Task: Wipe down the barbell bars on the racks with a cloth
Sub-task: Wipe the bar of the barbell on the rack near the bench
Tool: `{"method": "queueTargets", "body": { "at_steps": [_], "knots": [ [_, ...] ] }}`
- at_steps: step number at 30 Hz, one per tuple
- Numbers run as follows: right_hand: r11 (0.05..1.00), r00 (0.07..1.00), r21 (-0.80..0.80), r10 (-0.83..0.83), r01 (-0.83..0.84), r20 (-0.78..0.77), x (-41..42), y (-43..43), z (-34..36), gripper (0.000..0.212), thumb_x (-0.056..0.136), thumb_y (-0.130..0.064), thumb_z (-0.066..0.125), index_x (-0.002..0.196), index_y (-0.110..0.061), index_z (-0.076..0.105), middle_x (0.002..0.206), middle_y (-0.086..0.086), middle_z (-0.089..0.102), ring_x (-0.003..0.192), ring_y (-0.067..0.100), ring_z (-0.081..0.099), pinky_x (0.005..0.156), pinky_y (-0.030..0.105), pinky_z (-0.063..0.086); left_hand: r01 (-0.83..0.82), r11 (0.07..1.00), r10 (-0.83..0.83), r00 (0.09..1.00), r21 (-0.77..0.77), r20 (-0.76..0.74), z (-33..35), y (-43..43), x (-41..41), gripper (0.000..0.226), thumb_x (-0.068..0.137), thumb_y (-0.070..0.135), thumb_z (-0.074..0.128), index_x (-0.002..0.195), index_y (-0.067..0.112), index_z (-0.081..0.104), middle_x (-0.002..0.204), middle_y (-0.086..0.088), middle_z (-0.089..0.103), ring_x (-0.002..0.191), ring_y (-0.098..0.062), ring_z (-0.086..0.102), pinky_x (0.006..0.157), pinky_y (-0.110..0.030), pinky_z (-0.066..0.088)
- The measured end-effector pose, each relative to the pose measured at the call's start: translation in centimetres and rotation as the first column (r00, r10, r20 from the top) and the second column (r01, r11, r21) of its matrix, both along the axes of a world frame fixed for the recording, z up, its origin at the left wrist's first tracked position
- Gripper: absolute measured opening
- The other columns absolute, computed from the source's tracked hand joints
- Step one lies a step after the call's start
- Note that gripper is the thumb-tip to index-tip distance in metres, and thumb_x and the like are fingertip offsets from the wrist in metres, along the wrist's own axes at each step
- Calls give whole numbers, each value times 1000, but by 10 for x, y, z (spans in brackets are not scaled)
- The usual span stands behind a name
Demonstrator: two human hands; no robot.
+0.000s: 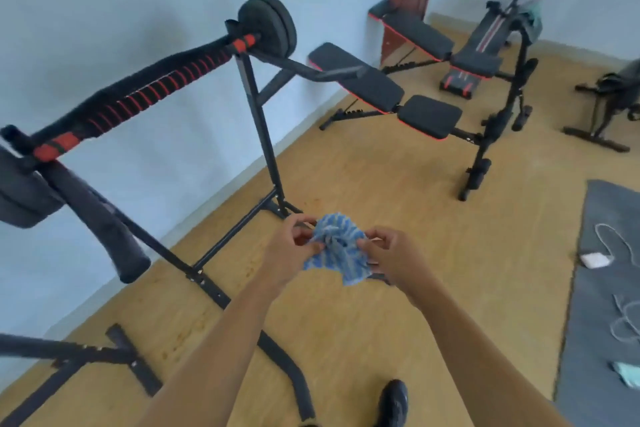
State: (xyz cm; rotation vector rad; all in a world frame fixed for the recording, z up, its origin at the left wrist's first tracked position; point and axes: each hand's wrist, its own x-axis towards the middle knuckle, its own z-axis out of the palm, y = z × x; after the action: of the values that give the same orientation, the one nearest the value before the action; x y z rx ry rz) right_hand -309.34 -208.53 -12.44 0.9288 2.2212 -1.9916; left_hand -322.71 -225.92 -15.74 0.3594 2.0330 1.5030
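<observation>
Head cam, looking down and forward. Both hands are out in front of me, low in the middle of the shot. My left hand [291, 246] has its fingers curled in and is pinching the left edge of the cloth [339, 250]. My right hand [388, 253] is pinching the right edge the same way, so both are clamped on it. The cloth is blue with pale stripes, bunched up between the two hands and hanging a bit below them, over the wooden floor [381, 184].

The barbell bar [145, 97] is up to the left, well apart from the cloth. It sits across the black rack [263, 128] and slants from lower left to upper right, with a black and red wrapped grip. There's a dark weight plate [270, 28] on the far end and another one [20, 191] at the near left edge, partly cut off.

Further back along the pale wall are two black benches with red trim [363, 80] and [415, 31], and an inclined bench [491, 31] beside them. On the right is a grey mat [606, 288] with a white cable [616, 246] lying on it. My black shoe [394, 399] shows at the bottom. The whole picture is a bit blurry, so I can't make out finger detail.
</observation>
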Motion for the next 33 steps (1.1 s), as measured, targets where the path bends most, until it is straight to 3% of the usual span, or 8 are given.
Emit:
{"method": "queueTargets", "body": {
  "at_steps": [5, 7, 11, 15, 19, 25, 27, 33],
  "knots": [
    [969, 971, 141, 219, -204, -95, -90, 46, 14, 12, 102, -22, 61, 94, -20, 70, 76, -5, 76, 64, 5, 68, 61, 24, 53, -428, 891, 408, 901, -151, -144, 27, -2, -44, 15, 96, 25, 75, 110, 24, 69, 98, -1, 73, 92, -24, 70, 68, -26, 56],
    [949, 949, 135, 299, -285, -100, -125, 50, 24, 14, 102, -24, 60, 94, -19, 70, 80, -2, 76, 72, 13, 72, 67, 31, 58, -579, 792, 550, 814, -192, -187, 33, -11, -56, 15, 97, 34, 72, 106, 23, 70, 98, 1, 72, 90, -19, 68, 70, -28, 53],
    [908, 895, 39, 419, -418, -153, -199, 45, 42, 15, 101, -16, 58, 95, -7, 68, 90, 21, 70, 83, 32, 73, 74, 49, 64, -767, 641, 766, 638, -10, 78, 19, -30, -95, 28, 91, 39, 79, 108, 17, 75, 107, -9, 77, 102, -27, 73, 84, -35, 58],
    [842, 817, 24, 529, -538, -231, -267, 38, 69, 14, 101, -10, 56, 97, -3, 68, 86, 14, 71, 80, 23, 72, 70, 40, 63, -863, 433, 697, 504, 261, 511, 15, -18, -136, 75, 94, 66, 60, 130, 1, 66, 128, -14, 71, 121, -27, 68, 106, -40, 53],
    [776, 745, 64, 622, -628, -242, -333, 29, 90, 14, 100, -13, 57, 94, -3, 65, 85, 16, 69, 80, 21, 67, 77, 45, 61, -803, 488, 360, 543, 343, 759, 14, 14, -161, 97, 91, 81, 38, 141, -1, 51, 141, -19, 63, 134, -33, 59, 123, -47, 34],
    [688, 660, 52, 712, -724, -239, -415, 9, 109, 15, 101, -17, 55, 91, -8, 62, 83, 4, 68, 79, 20, 68, 70, 35, 59, -753, 354, 432, 658, 555, 617, 23, 17, -215, 61, 106, 31, 62, 158, 8, 39, 158, -23, 44, 145, -38, 45, 126, -52, 28],
    [681, 659, 13, 713, -732, -241, -442, -5, 105, 17, 103, -21, 54, 98, -6, 61, 89, 10, 70, 81, 23, 70, 72, 38, 59, -756, 327, 520, 645, 567, 561, 33, 9, -234, 60, 104, 20, 65, 157, 8, 39, 158, -23, 45, 139, -37, 48, 118, -48, 41],
    [649, 608, 92, 747, -756, -268, -497, -55, 102, 17, 102, -33, 50, 94, -25, 63, 88, 8, 70, 80, 29, 70, 69, 47, 58, -866, 120, 799, 374, 485, 470, 68, -18, -262, 55, 96, 27, 73, 142, 0, 58, 142, -21, 62, 127, -33, 64, 97, -39, 58]
  ]
}}
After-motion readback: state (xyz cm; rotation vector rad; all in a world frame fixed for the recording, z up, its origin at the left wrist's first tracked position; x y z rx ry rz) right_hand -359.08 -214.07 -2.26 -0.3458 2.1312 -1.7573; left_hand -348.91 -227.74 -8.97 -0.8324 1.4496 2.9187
